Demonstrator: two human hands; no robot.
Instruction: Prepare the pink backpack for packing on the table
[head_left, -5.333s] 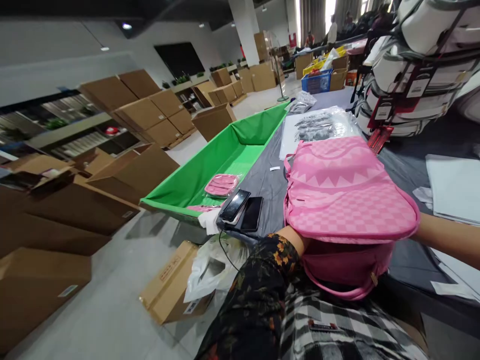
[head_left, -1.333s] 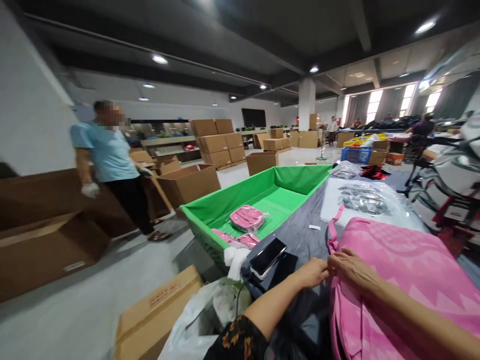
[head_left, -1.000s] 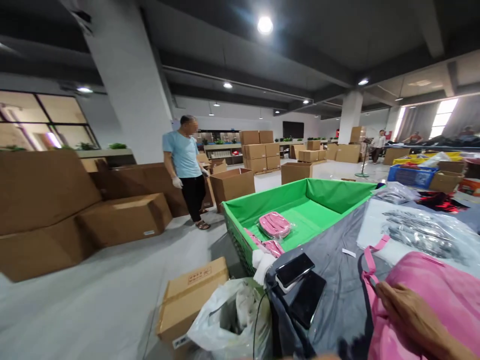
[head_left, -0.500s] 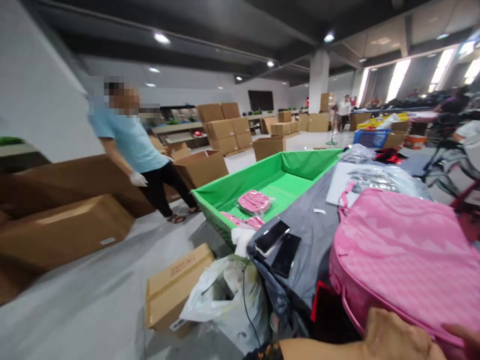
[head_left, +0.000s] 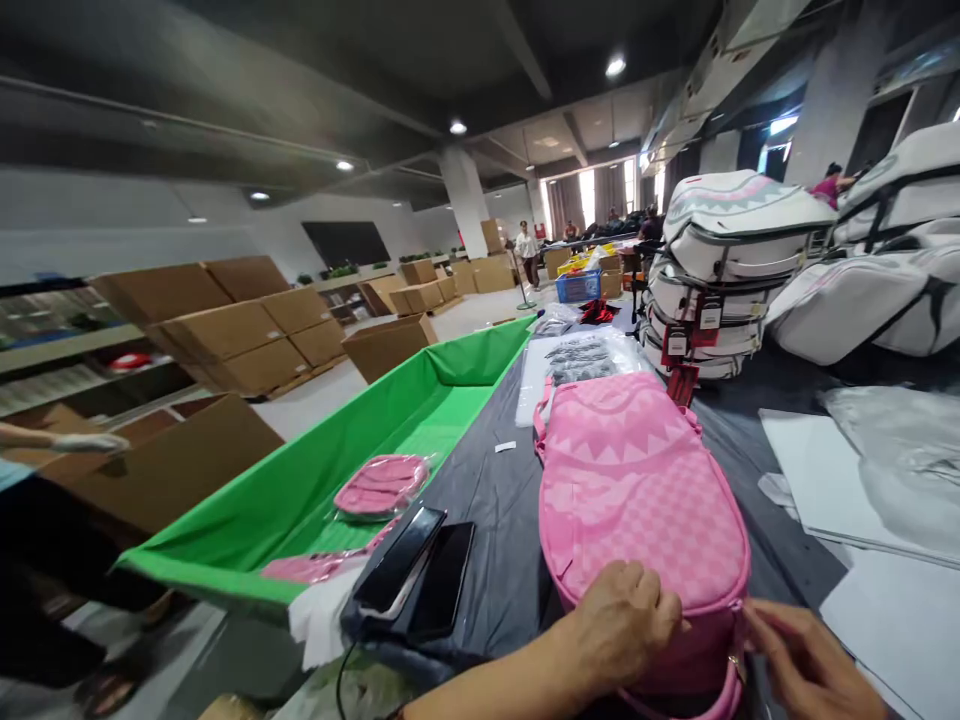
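Note:
A pink backpack (head_left: pixel 637 490) with a checkered pattern and a zigzag band lies flat on the grey-covered table, its handle end toward me. My left hand (head_left: pixel 626 620) is closed on the backpack's near edge, its fingers curled over the rim. At the near right corner, my right hand (head_left: pixel 814 660) pinches at the zipper pull (head_left: pixel 737 606) with thumb and forefinger. A handle loop (head_left: pixel 724 695) hangs off the near end, below my hands.
Left of the table stands a green bin (head_left: pixel 247 490) holding bagged pink pouches (head_left: pixel 382 485). Two phones (head_left: pixel 442 580) lie at the table's left edge. White backpacks (head_left: pixel 742 230) are stacked at the back right; white sheets (head_left: pixel 892 620) lie right. A co-worker's gloved hand (head_left: pixel 90 443) shows far left.
My view has swung right, bringing the stacked white backpacks into sight. The pink backpack now appears further left, with both hands plainly visible at its near end. The co-worker has slid toward the left edge.

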